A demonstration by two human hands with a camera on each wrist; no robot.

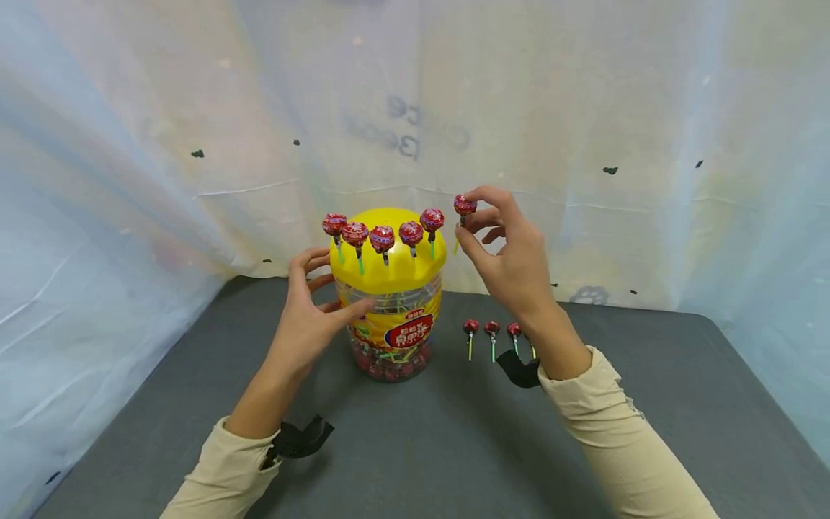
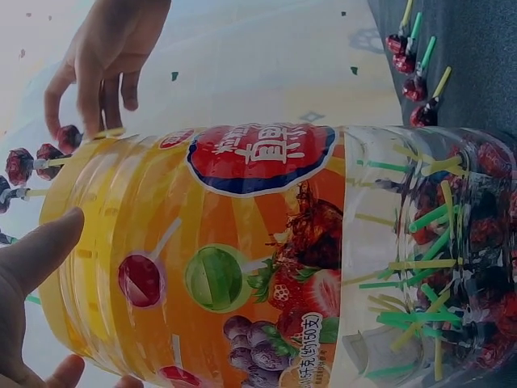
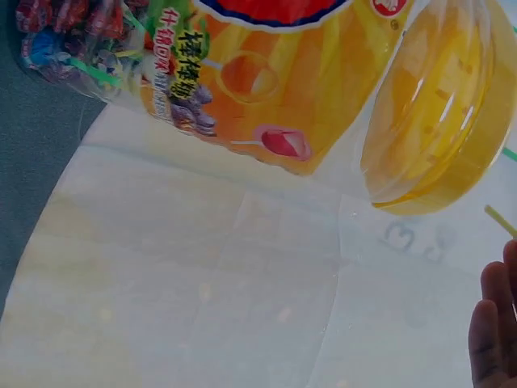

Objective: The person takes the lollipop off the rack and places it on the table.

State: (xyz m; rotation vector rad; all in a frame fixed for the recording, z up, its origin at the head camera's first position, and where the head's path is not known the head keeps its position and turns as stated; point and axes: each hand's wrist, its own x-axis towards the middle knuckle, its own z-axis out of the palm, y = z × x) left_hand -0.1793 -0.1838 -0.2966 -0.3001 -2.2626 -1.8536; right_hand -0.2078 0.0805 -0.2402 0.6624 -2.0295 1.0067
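A clear plastic jar (image 1: 398, 335) with a fruit-printed label stands upright on the table, wrapped lollipops inside. Several red lollipops (image 1: 382, 238) stick up along the edge of its yellow lid (image 1: 389, 280). My left hand (image 1: 305, 310) holds the jar's left side near the lid, thumb across the front, some fingers hidden behind. To the right of the lid, my right hand (image 1: 512, 256) pinches a red lollipop (image 1: 464, 205) upright by its upper part, its yellow stick hanging down apart from the lid. In the right wrist view only some fingers (image 3: 487, 339) of that hand show.
Several lollipops (image 1: 493, 329) lie in a row on the dark grey table (image 1: 415, 447) right of the jar, one partly hidden by my right forearm. A pale plastic sheet (image 1: 648, 238) hangs behind the table and at its sides.
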